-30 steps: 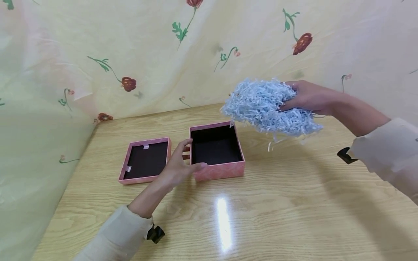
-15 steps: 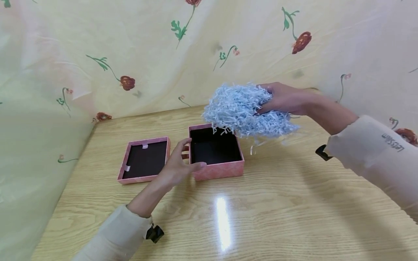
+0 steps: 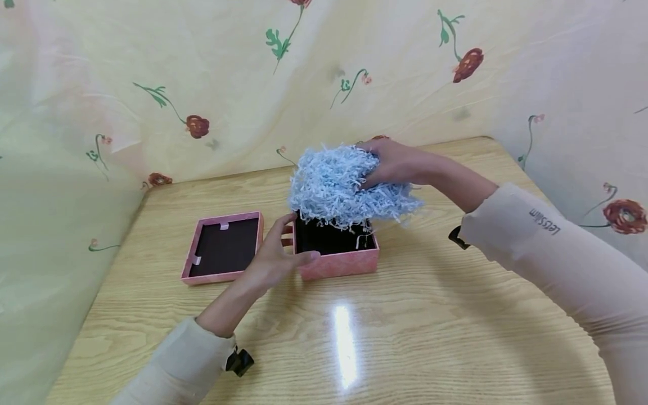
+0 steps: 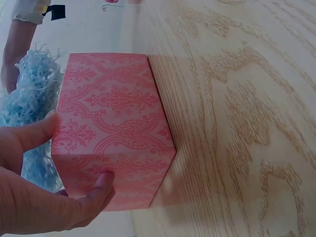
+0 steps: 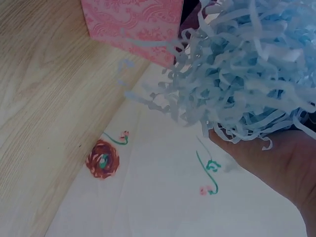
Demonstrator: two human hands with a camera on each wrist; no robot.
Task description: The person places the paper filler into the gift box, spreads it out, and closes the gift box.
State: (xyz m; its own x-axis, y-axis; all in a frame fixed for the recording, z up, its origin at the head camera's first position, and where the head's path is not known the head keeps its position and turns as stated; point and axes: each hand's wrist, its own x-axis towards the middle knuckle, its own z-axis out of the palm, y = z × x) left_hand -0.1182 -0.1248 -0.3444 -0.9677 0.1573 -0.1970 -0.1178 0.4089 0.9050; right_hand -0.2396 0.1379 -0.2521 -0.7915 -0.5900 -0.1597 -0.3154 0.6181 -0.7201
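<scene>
Right hand (image 3: 397, 160), head view, grips blue shredded paper (image 3: 331, 183) over open pink box (image 3: 339, 265), which lies left of and below that hand; clump longest left to right. Left hand (image 3: 275, 256), nearer box, clasps near-left corner. Left wrist: thumb (image 4: 39, 131) on 1 face, fingers (image 4: 98, 196) on next. Right wrist: paper mostly hides fingers.

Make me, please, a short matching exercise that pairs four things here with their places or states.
1. blue shredded paper
2. patterned pink box
3. box lid
4. left hand

A. lying inner side up on the table
B. at the box's front left corner
C. gripped by the right hand
D. partly hidden by the paper

Pairs: 1-C, 2-D, 3-A, 4-B
</scene>
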